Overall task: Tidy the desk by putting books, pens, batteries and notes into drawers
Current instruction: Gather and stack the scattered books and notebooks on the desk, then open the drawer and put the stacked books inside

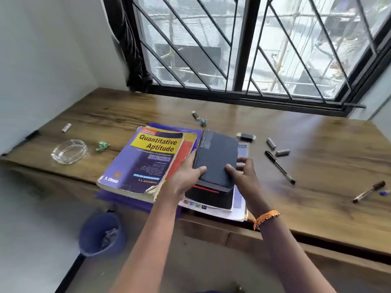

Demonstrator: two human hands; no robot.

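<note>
A dark blue hardcover book (pixel 218 157) lies on top of a stack of a black book (pixel 209 197) and white papers (pixel 238 208) at the desk's front edge. My left hand (pixel 184 178) grips its left side, thumb on the cover. My right hand (pixel 243 174) holds its right side, thumb on the cover and fingers spread. A thick purple "Quantitative Aptitude" book (pixel 143 161) lies just to the left. A black pen (pixel 279 167), a brown marker (pixel 369 191) and grey batteries (pixel 277 148) are scattered to the right. Another battery (pixel 66 127) lies far left.
The wooden desk (pixel 317 197) stands under a barred window. A glass ashtray (pixel 69 151) and a crumpled green scrap (pixel 102 145) lie at the left. A lighter (pixel 195 115) and a black-and-white USB stick (pixel 246 136) lie behind the books. A blue bin (pixel 101 235) stands on the floor.
</note>
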